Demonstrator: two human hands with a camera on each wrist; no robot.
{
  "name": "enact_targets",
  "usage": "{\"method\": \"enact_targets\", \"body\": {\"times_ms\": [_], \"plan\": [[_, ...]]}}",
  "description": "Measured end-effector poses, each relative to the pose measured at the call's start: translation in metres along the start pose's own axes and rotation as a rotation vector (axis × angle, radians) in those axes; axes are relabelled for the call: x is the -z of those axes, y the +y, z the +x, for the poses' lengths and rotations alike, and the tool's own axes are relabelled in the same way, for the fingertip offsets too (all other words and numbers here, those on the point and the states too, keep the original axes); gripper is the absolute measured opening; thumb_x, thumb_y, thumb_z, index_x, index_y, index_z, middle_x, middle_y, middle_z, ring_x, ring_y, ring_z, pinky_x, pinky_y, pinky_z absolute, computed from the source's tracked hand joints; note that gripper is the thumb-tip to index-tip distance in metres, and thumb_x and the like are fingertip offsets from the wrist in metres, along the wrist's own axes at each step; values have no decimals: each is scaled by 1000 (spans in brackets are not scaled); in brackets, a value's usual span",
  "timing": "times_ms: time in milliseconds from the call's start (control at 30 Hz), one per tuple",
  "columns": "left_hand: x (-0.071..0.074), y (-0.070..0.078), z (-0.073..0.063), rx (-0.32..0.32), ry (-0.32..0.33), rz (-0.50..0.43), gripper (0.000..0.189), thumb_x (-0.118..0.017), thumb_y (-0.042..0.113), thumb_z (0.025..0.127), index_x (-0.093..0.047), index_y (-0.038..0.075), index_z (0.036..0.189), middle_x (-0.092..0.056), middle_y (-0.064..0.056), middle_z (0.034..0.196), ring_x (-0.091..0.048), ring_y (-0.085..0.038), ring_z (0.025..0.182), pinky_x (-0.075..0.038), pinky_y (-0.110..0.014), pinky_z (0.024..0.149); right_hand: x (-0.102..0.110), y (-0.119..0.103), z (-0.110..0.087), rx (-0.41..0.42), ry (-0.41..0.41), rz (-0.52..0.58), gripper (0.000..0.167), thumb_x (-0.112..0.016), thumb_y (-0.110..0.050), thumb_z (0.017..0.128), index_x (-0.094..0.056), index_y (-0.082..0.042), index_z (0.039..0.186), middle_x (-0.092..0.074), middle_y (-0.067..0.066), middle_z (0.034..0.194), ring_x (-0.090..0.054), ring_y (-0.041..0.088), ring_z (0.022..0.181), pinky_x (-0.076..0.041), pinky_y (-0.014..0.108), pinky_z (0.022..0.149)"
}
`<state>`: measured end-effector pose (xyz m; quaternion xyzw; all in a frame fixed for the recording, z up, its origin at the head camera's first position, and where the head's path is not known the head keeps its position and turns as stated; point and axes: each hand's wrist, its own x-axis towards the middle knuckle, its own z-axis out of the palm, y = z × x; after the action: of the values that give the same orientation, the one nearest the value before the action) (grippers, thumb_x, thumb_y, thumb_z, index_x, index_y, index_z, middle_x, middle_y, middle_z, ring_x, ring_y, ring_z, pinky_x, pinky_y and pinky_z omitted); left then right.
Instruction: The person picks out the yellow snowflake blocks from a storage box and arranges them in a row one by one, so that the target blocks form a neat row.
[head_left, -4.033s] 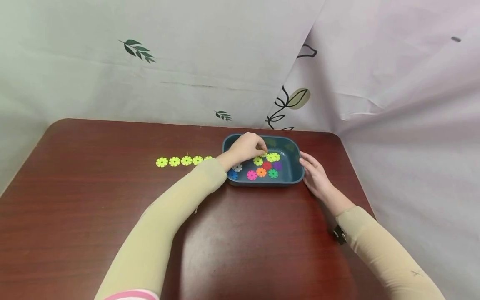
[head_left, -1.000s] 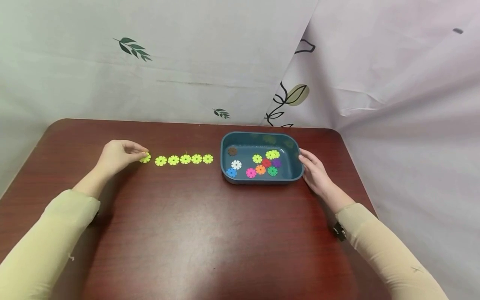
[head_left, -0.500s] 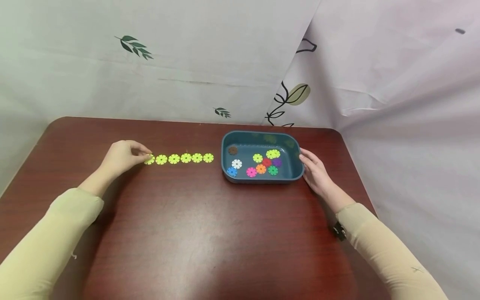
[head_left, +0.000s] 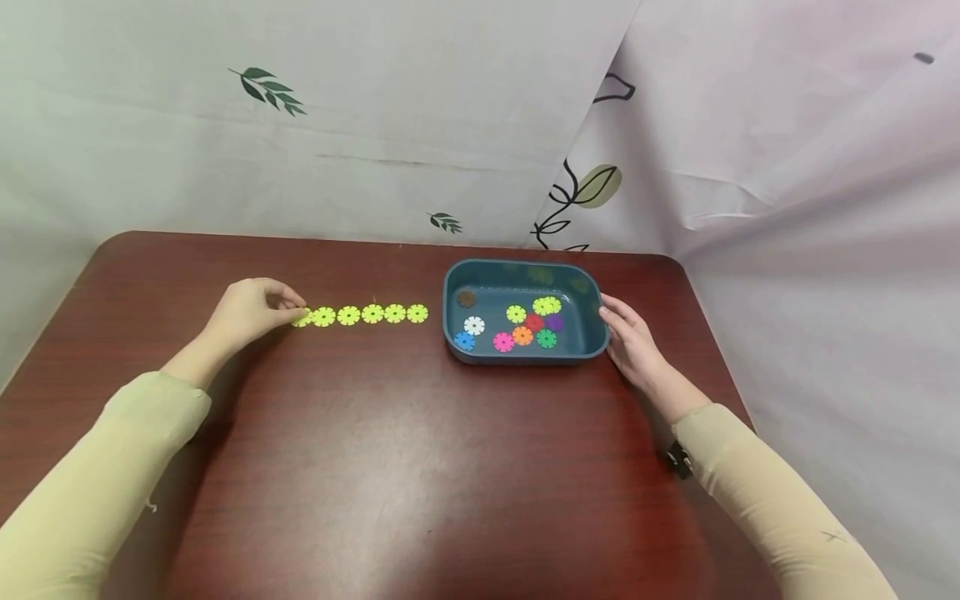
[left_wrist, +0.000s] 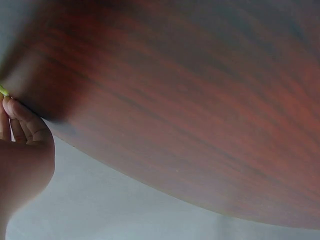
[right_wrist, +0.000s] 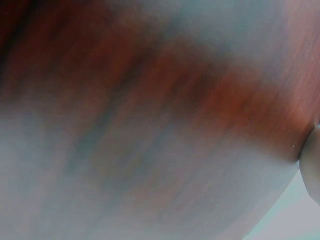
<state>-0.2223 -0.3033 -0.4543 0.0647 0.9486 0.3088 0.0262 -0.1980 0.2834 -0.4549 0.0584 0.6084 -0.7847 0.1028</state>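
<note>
In the head view, a row of several yellow notched plastic discs [head_left: 372, 313] lies on the table. My left hand [head_left: 243, 317] pinches another yellow notched disc [head_left: 301, 320] between thumb and fingers at the row's left end, where it overlaps its neighbour in this view. The left wrist view shows the pinching left hand [left_wrist: 25, 135] and a sliver of yellow at its fingertips. My right hand [head_left: 633, 342] rests against the right wall of a dark teal tray [head_left: 525, 361], its fingers fairly straight at the rim. Only a blurred edge of the right hand [right_wrist: 312, 165] appears in the right wrist view.
Inside the tray lie more yellow discs [head_left: 516, 314], plus single brown [head_left: 467, 298], white [head_left: 474, 326], blue, pink, orange, red, purple and green ones. The reddish-brown table [head_left: 420, 467] ends at a patterned cloth [head_left: 375, 125] behind and to the right.
The left hand has come out of the tray with a yellow disc and carried it to the row's left end, then moved it right, up to the row. The right hand has stayed at the tray.
</note>
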Motion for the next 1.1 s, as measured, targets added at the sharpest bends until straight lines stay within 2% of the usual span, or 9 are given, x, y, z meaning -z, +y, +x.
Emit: {"method": "enact_targets", "body": {"times_ms": [333,433,567,667,800,933,1100], "plan": [[1,-2,2,10,-23,-25,20,-80,28,96,-82,9,102,-75,-2,85,-60,-1,76,-46,-29,76,1,0,0,2,-2,1,25,-51,-10,112,-67,-26,124,-75,-12,111,-69,0,101,-57,17,85],[2,-3,3,25,-36,-52,24,-78,30,98,-82,9,107,-79,-4,91,-59,5,78,-47,-28,80,1,0,1,-5,1,-2,26,-50,-11,112,-67,-26,123,-76,-13,111,-69,0,100,-57,17,85],[5,-4,5,40,-39,-95,27,-75,30,100,-80,7,113,-82,-9,101,-55,18,80,-46,-19,81,2,1,2,-4,-2,-4,26,-49,-11,112,-67,-27,123,-75,-13,112,-69,1,100,-56,18,85],[5,-1,7,36,-38,-117,28,-74,29,101,-79,5,115,-82,-12,106,-53,21,82,-45,-16,78,1,1,2,-2,-7,-5,26,-49,-11,113,-67,-27,123,-75,-12,112,-69,1,101,-56,18,85],[4,9,13,30,-20,-135,28,-75,28,101,-80,5,116,-82,-12,107,-56,21,80,-46,-13,76,1,1,2,-5,-11,-10,26,-49,-11,113,-67,-27,123,-75,-13,113,-70,1,101,-56,17,86],[0,27,21,10,8,-146,24,-74,24,101,-80,5,115,-81,-14,109,-57,21,77,-47,-11,75,2,2,1,-11,-16,-4,26,-49,-11,113,-66,-26,124,-75,-12,114,-69,1,103,-56,17,86],[-5,56,34,-39,16,-152,20,-75,20,100,-81,6,113,-81,-16,112,-60,15,80,-51,-21,84,1,0,-1,-3,-25,6,26,-49,-11,113,-68,-26,124,-75,-12,114,-69,1,103,-56,17,86]]}}
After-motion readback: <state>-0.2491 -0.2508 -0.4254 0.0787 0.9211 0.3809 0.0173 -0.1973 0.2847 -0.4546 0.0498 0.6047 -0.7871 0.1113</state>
